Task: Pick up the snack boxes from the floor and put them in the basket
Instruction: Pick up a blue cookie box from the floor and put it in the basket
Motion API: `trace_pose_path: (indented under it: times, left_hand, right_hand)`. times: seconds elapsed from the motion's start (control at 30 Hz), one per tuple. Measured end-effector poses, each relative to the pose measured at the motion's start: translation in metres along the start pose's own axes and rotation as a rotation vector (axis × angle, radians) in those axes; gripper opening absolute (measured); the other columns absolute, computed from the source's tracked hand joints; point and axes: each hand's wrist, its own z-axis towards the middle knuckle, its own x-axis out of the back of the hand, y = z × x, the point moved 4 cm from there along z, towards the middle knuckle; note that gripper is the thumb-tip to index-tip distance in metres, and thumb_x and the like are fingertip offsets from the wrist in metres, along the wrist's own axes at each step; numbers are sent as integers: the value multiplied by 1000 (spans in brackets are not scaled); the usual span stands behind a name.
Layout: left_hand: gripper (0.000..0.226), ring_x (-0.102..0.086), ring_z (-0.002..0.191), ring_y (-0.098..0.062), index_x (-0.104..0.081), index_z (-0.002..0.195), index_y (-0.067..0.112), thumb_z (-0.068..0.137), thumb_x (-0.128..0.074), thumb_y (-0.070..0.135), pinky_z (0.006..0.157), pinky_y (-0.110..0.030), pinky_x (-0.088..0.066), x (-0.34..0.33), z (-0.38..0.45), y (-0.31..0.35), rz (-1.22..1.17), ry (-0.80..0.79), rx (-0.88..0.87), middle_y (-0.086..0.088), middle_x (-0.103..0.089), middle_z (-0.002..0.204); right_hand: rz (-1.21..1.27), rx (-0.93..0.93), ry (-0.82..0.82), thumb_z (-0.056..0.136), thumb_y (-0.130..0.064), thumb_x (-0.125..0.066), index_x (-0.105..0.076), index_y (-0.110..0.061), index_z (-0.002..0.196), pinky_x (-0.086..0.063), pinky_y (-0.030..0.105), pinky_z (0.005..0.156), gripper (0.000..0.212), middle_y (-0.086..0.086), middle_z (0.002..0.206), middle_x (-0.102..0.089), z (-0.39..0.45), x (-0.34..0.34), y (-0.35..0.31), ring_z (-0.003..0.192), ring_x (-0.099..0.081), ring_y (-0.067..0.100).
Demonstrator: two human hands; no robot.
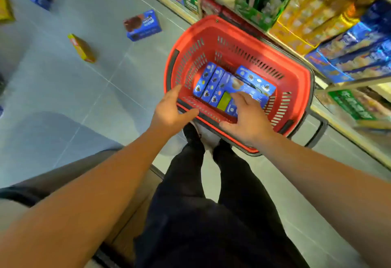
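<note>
— How do the snack boxes (213, 85) look?
— Blue cardboard, flat and rectangular, lying side by side in the red slotted plastic basket (296, 81). More boxes (142, 25) lie on the grey tiled floor (84, 89).
— The hands?
— The left hand (169, 111) is spread at the rim; the right hand (246, 119) rests flat on a box.

Red slotted plastic basket (296, 81), glossy cardboard snack boxes (213, 83) (blue print), smooth grey floor tiles (88, 89)

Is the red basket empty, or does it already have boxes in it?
Not empty. The red basket holds several blue snack boxes lying packed side by side on its bottom, and the right hand reaches in over them.
</note>
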Motion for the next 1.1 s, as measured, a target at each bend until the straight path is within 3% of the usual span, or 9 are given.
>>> trace_pose_path:
  times: [0.17, 0.33, 0.47, 0.57, 0.83, 1.1]
  left_hand:
    - [87, -31, 141, -19, -28, 149, 14, 80, -72, 42, 111, -26, -23, 69, -59, -13, -27, 145, 79, -5, -34, 153]
    - [92, -37, 138, -22, -32, 148, 15, 74, -72, 52, 111, -32, -29, 123, -92, -45, -110, 301, 134, -6, -37, 151]
    - [87, -30, 141, -16, -29, 149, 20, 79, -74, 43, 110, -21, -19, 166, -99, -83, -152, 380, 163, -1, -33, 154]
    - [85, -33, 139, -17, -30, 149, 19, 79, -74, 41, 108, -21, -22, 202, -97, -110, -176, 428, 155, -2, -36, 152]
    - [84, -39, 135, -20, -33, 147, 21, 77, -75, 42, 111, -31, -29, 319, -53, -186, -237, 465, 117, -4, -40, 149]
    - [86, -39, 136, -18, -31, 148, 22, 77, -75, 43, 110, -30, -30, 391, 21, -202, -213, 405, 76, -1, -38, 150]
  right_hand:
    - [-68, 127, -4, 74, -42, -76, -38, -4, 144, -24, 36, 115, 88, 16, 147, -38, -5, 27, -83, 138, -32, 31]
    - [-153, 280, -2, 71, -42, -78, -39, -3, 142, -23, 35, 114, 90, 17, 147, -37, 5, 31, -161, 137, -33, 32]
    - [-222, 381, 6, 65, -49, -75, -45, -2, 136, -30, 37, 109, 89, 18, 138, -46, 19, 17, -221, 129, -42, 34]
    - [-232, 406, 22, 62, -53, -66, -49, 1, 133, -32, 39, 108, 91, 21, 135, -51, 33, 2, -259, 127, -47, 37]
    - [-295, 389, 64, 70, -43, -78, -38, -5, 145, -28, 38, 116, 93, 18, 150, -34, 83, -25, -379, 139, -34, 32]
    - [-253, 315, 88, 73, -46, -75, -30, -11, 148, -30, 39, 114, 94, 9, 149, -34, 155, -14, -420, 137, -33, 29]
